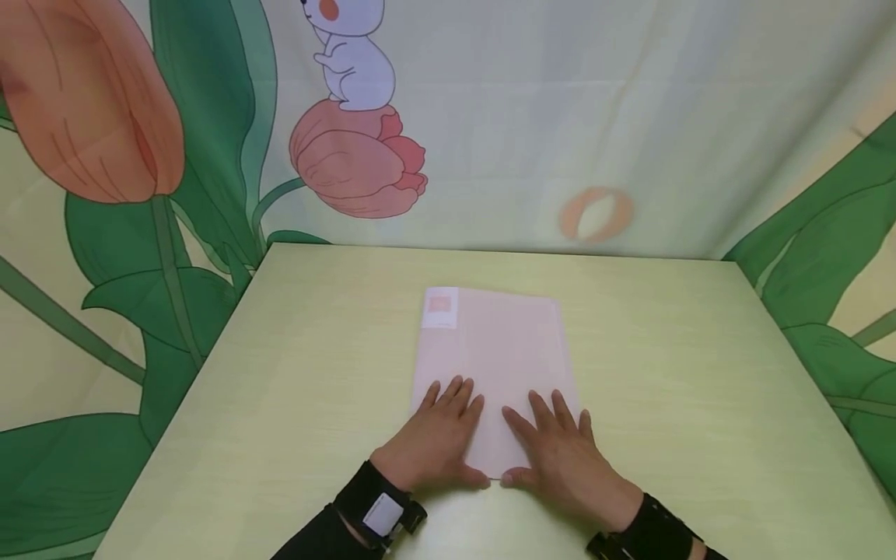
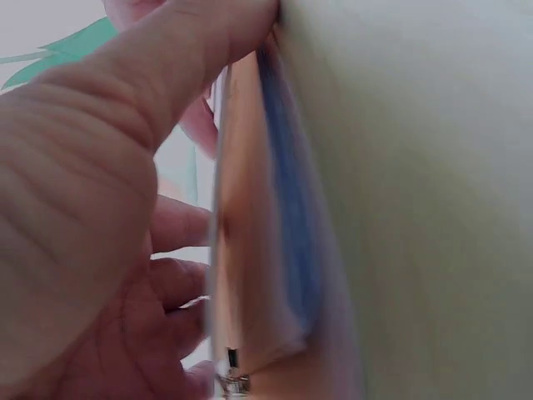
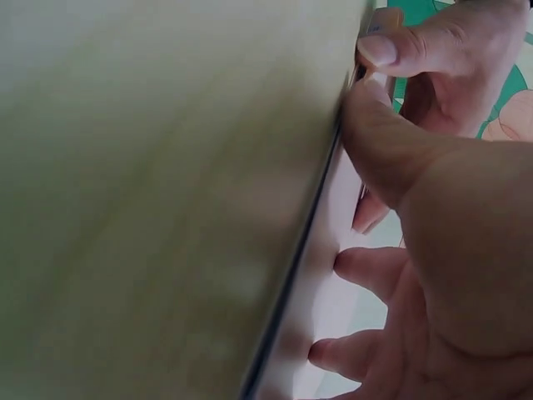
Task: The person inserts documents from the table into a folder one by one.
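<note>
From my seat I can read no text anywhere. The pale pink folder (image 1: 493, 365) on the table carries a small label (image 1: 441, 306) at its far left corner, with an orange mark and faint lines beneath, too small and blurred for me to make out. The wrist views give me no lettering either.

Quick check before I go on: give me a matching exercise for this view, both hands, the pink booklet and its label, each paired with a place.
Things:
1. left hand
2. right hand
3. pink booklet
4. label

Places:
A. far left corner of the booklet
B. flat on the table
C. on the booklet's near left part
D. on the booklet's near right part

Pairs: 1-C, 2-D, 3-B, 4-A
</note>
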A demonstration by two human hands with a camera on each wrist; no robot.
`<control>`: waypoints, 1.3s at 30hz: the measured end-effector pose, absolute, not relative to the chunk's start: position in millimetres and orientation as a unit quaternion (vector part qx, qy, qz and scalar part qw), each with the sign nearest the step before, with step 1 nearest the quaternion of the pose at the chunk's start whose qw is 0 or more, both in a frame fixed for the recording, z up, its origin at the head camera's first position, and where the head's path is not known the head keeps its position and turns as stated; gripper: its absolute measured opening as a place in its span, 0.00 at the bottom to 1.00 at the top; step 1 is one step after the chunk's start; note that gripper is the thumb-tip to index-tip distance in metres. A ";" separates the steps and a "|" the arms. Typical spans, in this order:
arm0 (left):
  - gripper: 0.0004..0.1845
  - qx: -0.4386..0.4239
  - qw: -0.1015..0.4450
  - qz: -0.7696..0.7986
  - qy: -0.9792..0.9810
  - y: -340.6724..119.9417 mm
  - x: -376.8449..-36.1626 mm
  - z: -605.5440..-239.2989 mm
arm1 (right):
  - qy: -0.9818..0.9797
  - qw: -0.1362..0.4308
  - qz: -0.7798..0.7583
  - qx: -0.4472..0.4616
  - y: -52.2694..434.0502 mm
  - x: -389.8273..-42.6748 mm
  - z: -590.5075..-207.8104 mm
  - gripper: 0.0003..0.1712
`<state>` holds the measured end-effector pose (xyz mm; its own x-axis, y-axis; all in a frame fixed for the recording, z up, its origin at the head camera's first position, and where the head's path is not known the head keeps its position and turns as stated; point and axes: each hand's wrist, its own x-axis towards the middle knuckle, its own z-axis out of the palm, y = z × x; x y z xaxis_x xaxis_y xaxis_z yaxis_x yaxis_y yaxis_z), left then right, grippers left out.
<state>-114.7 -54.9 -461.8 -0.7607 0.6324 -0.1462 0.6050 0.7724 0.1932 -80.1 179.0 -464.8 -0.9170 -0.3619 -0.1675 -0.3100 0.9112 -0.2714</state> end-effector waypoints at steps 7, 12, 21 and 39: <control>0.58 0.315 0.104 0.099 0.938 -73.8 -119.8 -463.0 | 0.973 0.108 -0.109 -0.174 178.1 -90.1 -465.4 0.51; 0.59 0.297 0.112 0.120 0.941 -85.6 -126.8 -461.6 | 0.975 0.106 -0.111 -0.159 179.7 -98.5 -465.6 0.50; 0.59 0.291 0.115 0.119 0.942 -85.2 -141.3 -464.3 | 0.976 0.095 -0.111 -0.159 182.2 -110.6 -467.5 0.49; 0.51 0.266 0.111 0.140 0.947 -81.6 -176.2 -462.9 | 0.972 0.095 -0.137 -0.164 182.5 -148.5 -465.4 0.47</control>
